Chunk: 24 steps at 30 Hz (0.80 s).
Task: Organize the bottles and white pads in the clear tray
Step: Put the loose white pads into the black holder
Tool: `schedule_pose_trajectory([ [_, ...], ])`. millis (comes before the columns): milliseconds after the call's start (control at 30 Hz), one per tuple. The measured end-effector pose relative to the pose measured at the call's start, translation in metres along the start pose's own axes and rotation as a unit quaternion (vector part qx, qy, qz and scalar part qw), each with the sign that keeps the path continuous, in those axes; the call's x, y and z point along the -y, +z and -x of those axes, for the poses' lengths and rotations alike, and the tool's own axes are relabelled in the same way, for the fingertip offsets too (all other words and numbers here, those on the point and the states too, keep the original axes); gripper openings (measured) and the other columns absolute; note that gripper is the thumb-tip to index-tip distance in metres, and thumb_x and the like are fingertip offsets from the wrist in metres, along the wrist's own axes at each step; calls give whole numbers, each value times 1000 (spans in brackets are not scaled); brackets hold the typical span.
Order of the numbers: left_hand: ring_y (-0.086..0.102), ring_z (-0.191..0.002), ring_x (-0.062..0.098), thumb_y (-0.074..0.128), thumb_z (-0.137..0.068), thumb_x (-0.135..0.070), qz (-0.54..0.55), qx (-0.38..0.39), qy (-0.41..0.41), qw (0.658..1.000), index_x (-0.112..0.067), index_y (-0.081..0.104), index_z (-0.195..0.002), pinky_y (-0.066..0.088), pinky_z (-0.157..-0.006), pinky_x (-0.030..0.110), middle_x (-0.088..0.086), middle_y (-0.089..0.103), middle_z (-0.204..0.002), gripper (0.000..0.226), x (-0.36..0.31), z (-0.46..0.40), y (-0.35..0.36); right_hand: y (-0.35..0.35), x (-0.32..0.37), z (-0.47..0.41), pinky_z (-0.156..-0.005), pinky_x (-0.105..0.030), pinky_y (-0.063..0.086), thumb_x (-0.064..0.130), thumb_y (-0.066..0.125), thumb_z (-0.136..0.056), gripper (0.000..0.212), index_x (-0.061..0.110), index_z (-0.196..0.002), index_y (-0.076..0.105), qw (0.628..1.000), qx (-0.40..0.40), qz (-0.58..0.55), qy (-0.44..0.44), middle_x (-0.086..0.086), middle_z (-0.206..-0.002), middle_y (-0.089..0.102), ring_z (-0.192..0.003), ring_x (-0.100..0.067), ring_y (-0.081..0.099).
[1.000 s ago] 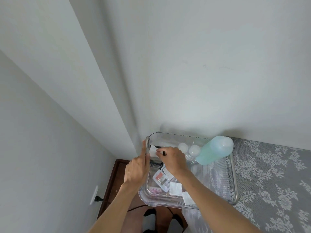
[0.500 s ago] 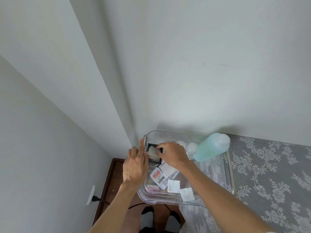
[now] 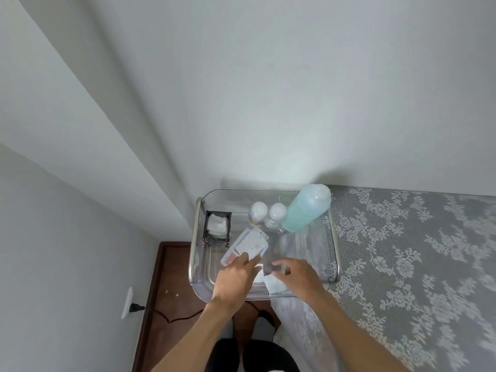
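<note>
A clear plastic tray with metal side handles (image 3: 197, 229) sits at the corner of a table under a grey lace-patterned cloth (image 3: 402, 251). In its far left corner a small black open-topped holder (image 3: 217, 226) contains white square pads (image 3: 217, 224). Two small bottles with round white caps (image 3: 268, 213) stand at the back, just beside a tall pale-blue plastic bottle (image 3: 306, 208) that leans toward the far right corner. Flat printed sachets (image 3: 248, 245) lie mid-tray. The left hand (image 3: 236, 280) reaches in, fingers extended and loose, tips on the sachets. The right hand (image 3: 300, 277) hovers over a loose white pad (image 3: 275, 284) at the near wall — whether it grips anything cannot be told.
</note>
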State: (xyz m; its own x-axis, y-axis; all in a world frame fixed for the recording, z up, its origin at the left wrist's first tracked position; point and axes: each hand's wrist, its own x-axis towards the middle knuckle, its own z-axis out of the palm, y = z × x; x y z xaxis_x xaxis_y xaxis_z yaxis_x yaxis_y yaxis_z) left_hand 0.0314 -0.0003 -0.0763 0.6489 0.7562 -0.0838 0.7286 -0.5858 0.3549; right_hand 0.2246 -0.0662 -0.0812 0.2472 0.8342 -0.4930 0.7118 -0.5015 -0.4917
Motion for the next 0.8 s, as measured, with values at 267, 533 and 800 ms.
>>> schedule_pose_trajectory([
  [267,64,-105,22,55,-97,-30,35,186,-141,972,-28,63,-123,54,-90,40,-1,58,-127,28,27,-26,39,20,-11,-24,-81,-28,48,35,66,-91,21,36,-111,71,985,49,159,-40,6,-116,71,-99,-20,68],
  [533,63,-110,20,64,-93,-29,100,225,-128,961,-17,63,-123,52,-92,38,-2,63,-127,32,32,-33,66,29,-25,-30,-82,-30,52,31,69,-85,36,43,-119,67,978,63,192,-46,7,-117,73,-97,-20,71],
  [800,64,-108,18,60,-95,-27,97,175,-131,971,-25,65,-123,57,-88,36,-2,57,-130,28,36,-44,70,25,-26,-36,-80,-33,55,33,68,-88,26,37,-114,69,975,43,198,-93,8,-117,72,-94,-20,71],
])
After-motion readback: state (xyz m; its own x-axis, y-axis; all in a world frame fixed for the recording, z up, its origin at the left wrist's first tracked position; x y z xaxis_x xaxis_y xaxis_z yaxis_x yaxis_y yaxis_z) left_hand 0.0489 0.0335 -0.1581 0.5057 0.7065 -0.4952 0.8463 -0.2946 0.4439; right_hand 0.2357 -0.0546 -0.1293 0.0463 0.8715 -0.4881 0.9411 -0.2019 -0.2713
